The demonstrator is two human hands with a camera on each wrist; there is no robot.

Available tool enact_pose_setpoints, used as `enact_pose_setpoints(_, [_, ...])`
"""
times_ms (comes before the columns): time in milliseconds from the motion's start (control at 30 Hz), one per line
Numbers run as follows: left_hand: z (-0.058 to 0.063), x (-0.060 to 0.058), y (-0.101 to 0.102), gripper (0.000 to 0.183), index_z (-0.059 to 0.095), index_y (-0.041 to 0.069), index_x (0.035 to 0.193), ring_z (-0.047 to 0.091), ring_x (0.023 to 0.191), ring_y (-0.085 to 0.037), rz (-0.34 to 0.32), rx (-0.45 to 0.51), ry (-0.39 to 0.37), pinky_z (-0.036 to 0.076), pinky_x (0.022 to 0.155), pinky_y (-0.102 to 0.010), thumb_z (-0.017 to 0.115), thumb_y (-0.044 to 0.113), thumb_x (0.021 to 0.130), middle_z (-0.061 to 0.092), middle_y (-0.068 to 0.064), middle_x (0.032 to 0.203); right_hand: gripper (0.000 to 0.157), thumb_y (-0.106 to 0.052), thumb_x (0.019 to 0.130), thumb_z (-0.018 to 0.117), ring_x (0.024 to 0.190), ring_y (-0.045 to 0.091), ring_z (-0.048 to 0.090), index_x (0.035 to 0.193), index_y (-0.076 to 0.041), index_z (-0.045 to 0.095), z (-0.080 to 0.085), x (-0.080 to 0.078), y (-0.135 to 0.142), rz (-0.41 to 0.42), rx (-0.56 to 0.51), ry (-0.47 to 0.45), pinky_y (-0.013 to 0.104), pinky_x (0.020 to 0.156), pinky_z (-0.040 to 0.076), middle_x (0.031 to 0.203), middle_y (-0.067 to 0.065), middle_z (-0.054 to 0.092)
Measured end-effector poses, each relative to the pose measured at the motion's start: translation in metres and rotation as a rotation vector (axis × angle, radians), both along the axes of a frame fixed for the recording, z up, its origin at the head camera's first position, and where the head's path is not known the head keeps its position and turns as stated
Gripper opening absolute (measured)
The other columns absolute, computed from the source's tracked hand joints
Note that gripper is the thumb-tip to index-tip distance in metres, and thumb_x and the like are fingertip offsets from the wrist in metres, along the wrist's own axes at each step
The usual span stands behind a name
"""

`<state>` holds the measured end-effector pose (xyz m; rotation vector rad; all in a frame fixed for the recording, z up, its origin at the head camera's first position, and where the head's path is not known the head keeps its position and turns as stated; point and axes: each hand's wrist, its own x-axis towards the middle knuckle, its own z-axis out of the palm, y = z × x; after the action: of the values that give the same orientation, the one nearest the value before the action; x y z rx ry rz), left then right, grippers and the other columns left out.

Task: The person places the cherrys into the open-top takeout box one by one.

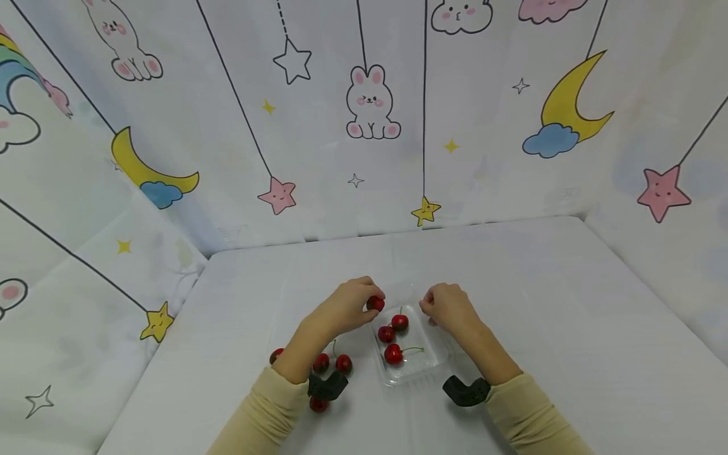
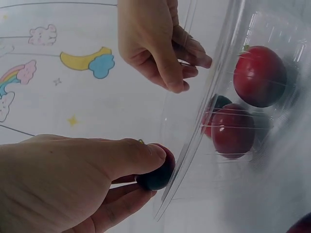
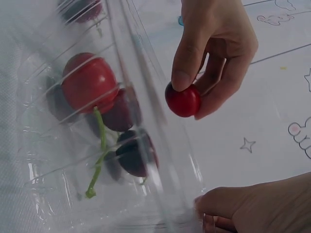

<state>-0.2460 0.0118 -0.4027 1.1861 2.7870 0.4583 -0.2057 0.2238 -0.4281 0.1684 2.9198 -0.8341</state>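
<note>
My left hand (image 1: 348, 308) pinches a dark red cherry (image 1: 375, 303) between thumb and fingers, just above the far left rim of a clear plastic box (image 1: 418, 363). Inside the box lie three cherries; the nearest one (image 1: 394, 354) has a long green stem. At the box's far right corner is my right hand (image 1: 452, 308), its fingers curled at the clear edge and seeming to grip it. That edge is see-through, so the contact is hard to make out. In the right wrist view, the pinched cherry (image 3: 183, 100) hangs beside the box wall.
Several loose cherries (image 1: 344, 364) lie on the white table (image 1: 540, 284) left of the box, partly hidden by the left forearm. Black wrist mounts (image 1: 328, 385) sit on both wrists. Behind the table stands a white cartoon-printed backdrop (image 1: 318, 139).
</note>
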Motion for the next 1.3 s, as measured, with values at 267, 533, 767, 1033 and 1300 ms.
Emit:
enact_pose_setpoints(267, [-0.01, -0.003, 0.012, 0.026, 0.068, 0.01, 0.111, 0.06, 0.09, -0.013, -0.028, -0.041, -0.016, 0.053, 0.08, -0.023, 0.069, 0.014, 0.086, 0.063, -0.002, 0.104, 0.015, -0.018, 0.09, 0.061, 0.056, 0.009, 0.056, 0.082, -0.006, 0.066, -0.001, -0.001, 0.0, -0.002, 0.011, -0.001, 0.02, 0.049, 0.042, 0.068, 0.003, 0.06])
enact_pose_setpoints(533, [-0.017, -0.005, 0.021, 0.023, 0.069, 0.012, 0.108, 0.057, 0.085, -0.011, -0.042, -0.1, -0.04, 0.051, 0.076, -0.021, 0.07, 0.014, 0.085, 0.062, 0.0, 0.099, 0.016, -0.018, 0.09, 0.061, 0.055, 0.009, 0.056, 0.08, -0.006, 0.066, -0.001, 0.0, 0.0, 0.008, 0.016, 0.017, 0.021, 0.048, 0.042, 0.066, 0.002, 0.061])
enact_pose_setpoints(767, [-0.022, -0.004, 0.025, 0.018, 0.07, 0.013, 0.103, 0.055, 0.079, -0.008, -0.05, -0.128, -0.038, 0.05, 0.072, -0.019, 0.07, 0.012, 0.085, 0.061, 0.001, 0.095, 0.018, -0.018, 0.09, 0.06, 0.054, 0.009, 0.056, 0.077, -0.008, 0.065, -0.001, 0.0, 0.0, 0.006, 0.026, 0.016, 0.022, 0.048, 0.041, 0.063, 0.001, 0.061])
enact_pose_setpoints(1033, [-0.023, -0.002, 0.029, 0.015, 0.07, 0.013, 0.1, 0.054, 0.077, -0.008, -0.068, -0.178, -0.018, 0.05, 0.071, -0.02, 0.07, 0.012, 0.085, 0.06, 0.002, 0.093, 0.019, -0.017, 0.09, 0.06, 0.053, 0.008, 0.056, 0.074, -0.008, 0.064, -0.002, 0.0, 0.0, 0.024, 0.02, 0.041, 0.022, 0.047, 0.04, 0.061, 0.001, 0.062])
enact_pose_setpoints(1300, [-0.024, -0.002, 0.032, 0.018, 0.071, 0.014, 0.103, 0.055, 0.079, -0.007, -0.058, -0.203, -0.047, 0.051, 0.075, -0.02, 0.07, 0.012, 0.085, 0.062, 0.002, 0.095, 0.018, -0.017, 0.09, 0.06, 0.053, 0.009, 0.056, 0.076, -0.007, 0.064, 0.0, -0.001, 0.0, 0.023, 0.012, 0.032, 0.022, 0.046, 0.04, 0.061, 0.002, 0.062])
